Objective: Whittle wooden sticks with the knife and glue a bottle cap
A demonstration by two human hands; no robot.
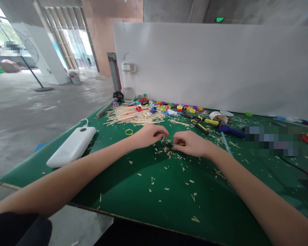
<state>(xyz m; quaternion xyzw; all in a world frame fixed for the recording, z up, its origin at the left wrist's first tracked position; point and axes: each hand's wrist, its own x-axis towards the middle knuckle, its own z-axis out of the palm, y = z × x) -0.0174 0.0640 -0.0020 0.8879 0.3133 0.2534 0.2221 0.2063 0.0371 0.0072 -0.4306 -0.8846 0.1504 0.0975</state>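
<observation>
Head view — stick (163, 137) between left fingers (164, 131), tool (181, 144) in right fingers (178, 136).

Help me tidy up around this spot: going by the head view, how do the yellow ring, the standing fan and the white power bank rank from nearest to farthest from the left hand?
From the left hand:
1. Yellow ring: just left of it.
2. White power bank: farther left, on the table.
3. Standing fan: far left, across the floor.

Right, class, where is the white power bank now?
In the head view, the white power bank lies toward the left side of the green table, just beyond the left forearm.
</observation>
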